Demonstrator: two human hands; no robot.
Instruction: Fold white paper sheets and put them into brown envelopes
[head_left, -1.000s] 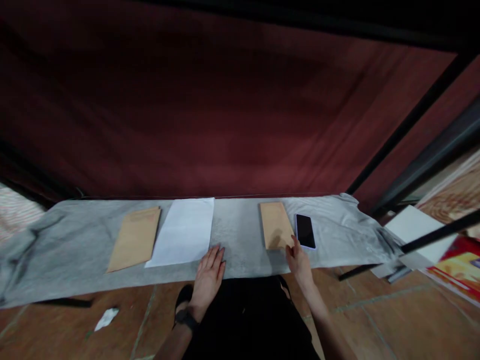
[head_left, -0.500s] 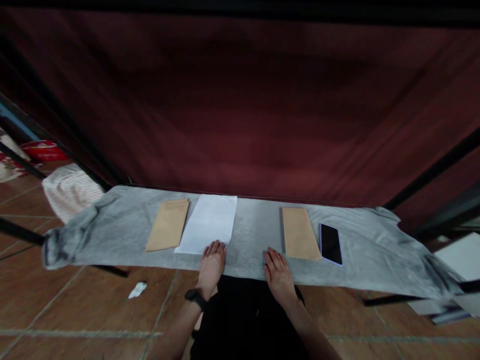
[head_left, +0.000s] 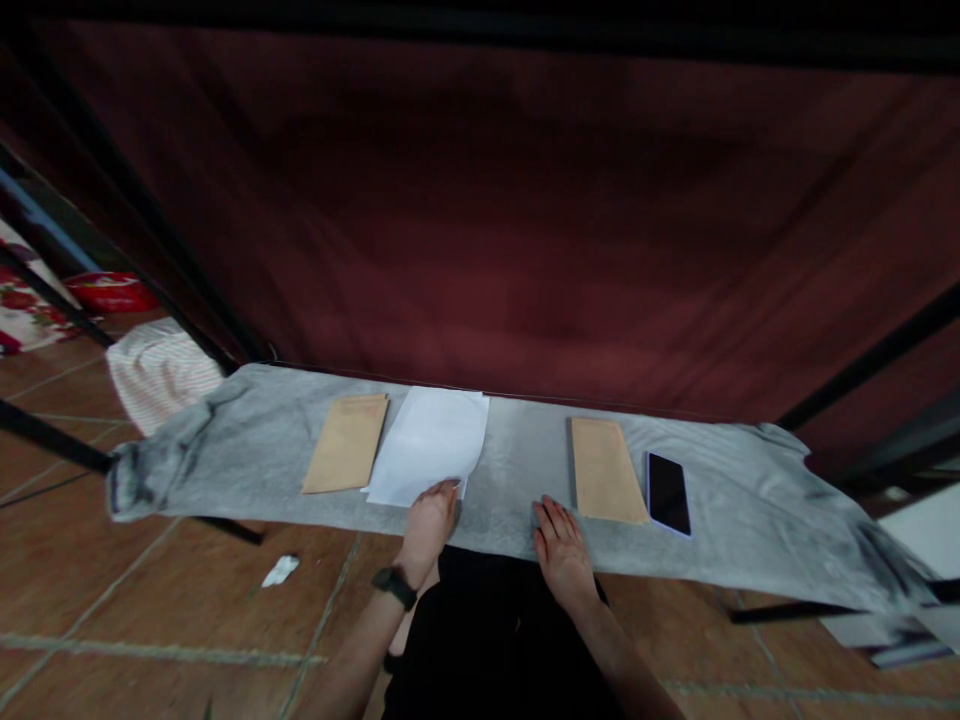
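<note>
White paper sheets (head_left: pixel 431 440) lie in a stack on the grey cloth, their edges slightly out of line. My left hand (head_left: pixel 431 515) is closed at the near right corner of the top sheet, thumb and fingers pinching it. To the left of the sheets are brown paper envelopes (head_left: pixel 346 445). My right hand (head_left: pixel 561 545) rests flat on the cloth with fingers stretched out and holds nothing. Just beyond it to the right lies another brown envelope stack (head_left: pixel 607 470), and beside that a phone (head_left: pixel 668 494) with a dark screen and a lilac edge.
Grey cloth (head_left: pixel 517 470) covers a narrow surface in front of a dark red panel (head_left: pixel 525 250). Black frame bars stand at both sides. A striped cloth (head_left: pixel 161 370) hangs at left. On the tiled floor are a red basin (head_left: pixel 112 292) and a crumpled white scrap (head_left: pixel 280 571).
My left hand has gone from lying flat by the paper to pinching its corner. The top sheet has shifted, baring edges of sheets beneath. My right hand stays flat; the view has moved slightly.
</note>
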